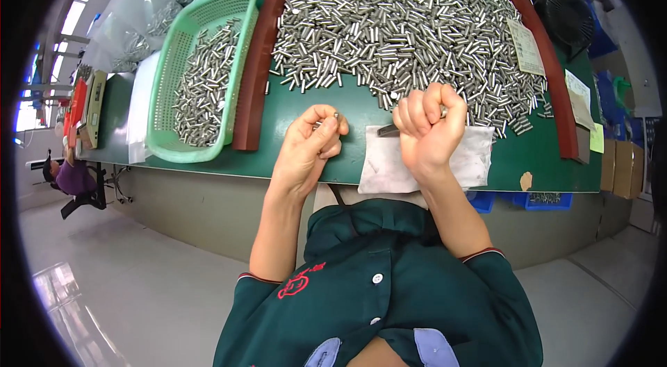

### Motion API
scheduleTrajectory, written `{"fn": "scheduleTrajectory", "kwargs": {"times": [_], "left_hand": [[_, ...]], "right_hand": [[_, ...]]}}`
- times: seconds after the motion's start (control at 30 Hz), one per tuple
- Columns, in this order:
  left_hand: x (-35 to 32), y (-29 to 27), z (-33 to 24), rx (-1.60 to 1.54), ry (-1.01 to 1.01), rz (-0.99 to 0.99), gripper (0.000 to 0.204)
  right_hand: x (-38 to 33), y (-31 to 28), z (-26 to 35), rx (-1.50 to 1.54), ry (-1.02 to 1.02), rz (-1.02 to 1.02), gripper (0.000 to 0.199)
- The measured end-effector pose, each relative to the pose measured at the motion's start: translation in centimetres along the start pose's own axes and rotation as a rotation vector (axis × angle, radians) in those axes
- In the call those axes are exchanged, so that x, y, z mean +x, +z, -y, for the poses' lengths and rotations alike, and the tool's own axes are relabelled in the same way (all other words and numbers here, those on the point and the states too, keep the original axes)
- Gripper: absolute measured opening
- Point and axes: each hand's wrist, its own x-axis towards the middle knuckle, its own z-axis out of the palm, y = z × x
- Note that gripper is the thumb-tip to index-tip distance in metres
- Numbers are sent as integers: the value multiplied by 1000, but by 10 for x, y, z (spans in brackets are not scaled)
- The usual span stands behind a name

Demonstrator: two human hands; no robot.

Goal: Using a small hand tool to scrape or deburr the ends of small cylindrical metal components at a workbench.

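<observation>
My left hand (309, 148) is closed over the green tabletop, thumb and forefinger pinching a small metal pin (336, 115) that shows only its end. My right hand (432, 127) is curled into a fist above a whitish cloth (379, 169) near the table's front edge. A short dark bar (388, 131) sticks out on the left side of that fist; whether the fingers grip it or it lies on the cloth, I cannot tell. Beyond both hands spreads a wide heap of short, shiny metal pins (396, 27).
Dark red rails (251, 82) border the heap. On the left stands a light green perforated basket (161, 113) partly filled with pins. A paper slip (526, 47) lies on the heap's right side, and a black fan (566, 16) stands beyond. Another person (73, 176) sits far left.
</observation>
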Motion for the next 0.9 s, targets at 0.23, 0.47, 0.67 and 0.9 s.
{"fn": "scheduleTrajectory", "kwargs": {"times": [0.23, 0.47, 0.67, 0.9], "left_hand": [[1, -5, 3, -13, 19, -2, 16], [1, -2, -3, -121, 0, -25, 18], [15, -7, -20, 265, 87, -126, 23], [11, 11, -51, 473, 424, -237, 18]], "right_hand": [[2, 0, -1, -9, 9, -2, 34], [1, -1, 0, -9, 22, -24, 33], [2, 1, 2, -21, 27, -34, 33], [4, 4, 0, 0, 33, -44, 33]]}}
